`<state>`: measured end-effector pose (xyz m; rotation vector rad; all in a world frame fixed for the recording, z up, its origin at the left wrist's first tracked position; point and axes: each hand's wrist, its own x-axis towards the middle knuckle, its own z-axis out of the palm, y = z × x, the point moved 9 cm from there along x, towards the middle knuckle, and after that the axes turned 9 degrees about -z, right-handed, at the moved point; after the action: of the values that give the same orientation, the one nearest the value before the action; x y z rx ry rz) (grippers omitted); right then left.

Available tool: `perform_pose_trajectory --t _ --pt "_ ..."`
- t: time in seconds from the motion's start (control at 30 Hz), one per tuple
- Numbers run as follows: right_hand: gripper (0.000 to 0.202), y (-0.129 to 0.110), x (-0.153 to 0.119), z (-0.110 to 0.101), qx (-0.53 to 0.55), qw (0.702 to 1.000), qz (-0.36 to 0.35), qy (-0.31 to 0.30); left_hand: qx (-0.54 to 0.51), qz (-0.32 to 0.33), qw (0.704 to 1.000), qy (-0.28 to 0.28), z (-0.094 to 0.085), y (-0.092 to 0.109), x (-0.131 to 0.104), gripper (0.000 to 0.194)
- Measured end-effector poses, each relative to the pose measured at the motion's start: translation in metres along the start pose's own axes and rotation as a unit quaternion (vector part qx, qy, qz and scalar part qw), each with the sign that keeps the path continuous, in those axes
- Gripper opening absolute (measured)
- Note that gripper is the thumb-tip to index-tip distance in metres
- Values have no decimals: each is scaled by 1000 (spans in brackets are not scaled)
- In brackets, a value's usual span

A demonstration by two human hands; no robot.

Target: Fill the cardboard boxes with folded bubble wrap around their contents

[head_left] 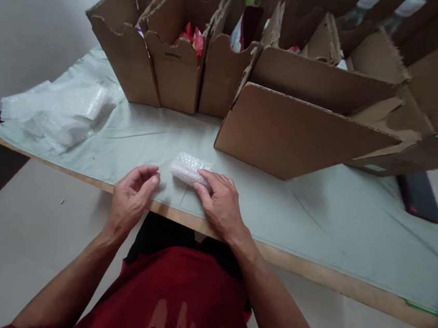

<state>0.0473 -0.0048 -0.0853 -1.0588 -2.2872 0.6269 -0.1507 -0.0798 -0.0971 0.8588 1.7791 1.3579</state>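
Observation:
A small roll of bubble wrap lies on the cloth near the table's front edge. My right hand grips its right end, thumb on the near side and fingers over the top. Whatever the roll may contain is hidden. To its left, apart from the roll, my left hand is held at the table edge with its fingers curled and the thumb brought close to the index fingertip. Anything pinched there is too small to make out.
A heap of bubble wrap sheets lies at the left. Along the back stand several cardboard bins holding packets and bottles. A large cardboard box juts forward at the right, near a dark flat object. Pale green cloth covers the table.

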Motion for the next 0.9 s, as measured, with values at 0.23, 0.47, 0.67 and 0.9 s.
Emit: perform_pose_trajectory --t 0.23,0.47,0.67,0.9 --pt "23 -14 -26 4 154 988 31 0 -256 -169 938 -158 57 -21 -29 38" --pt "70 -1 -37 -41 212 974 77 -18 -8 -3 968 -253 82 17 -49 28" --pt "13 -2 -42 -70 227 970 80 -3 14 -45 946 -321 109 7 -64 36" --pt "17 10 -56 -100 155 982 70 -77 82 -63 878 -467 148 17 -72 29"
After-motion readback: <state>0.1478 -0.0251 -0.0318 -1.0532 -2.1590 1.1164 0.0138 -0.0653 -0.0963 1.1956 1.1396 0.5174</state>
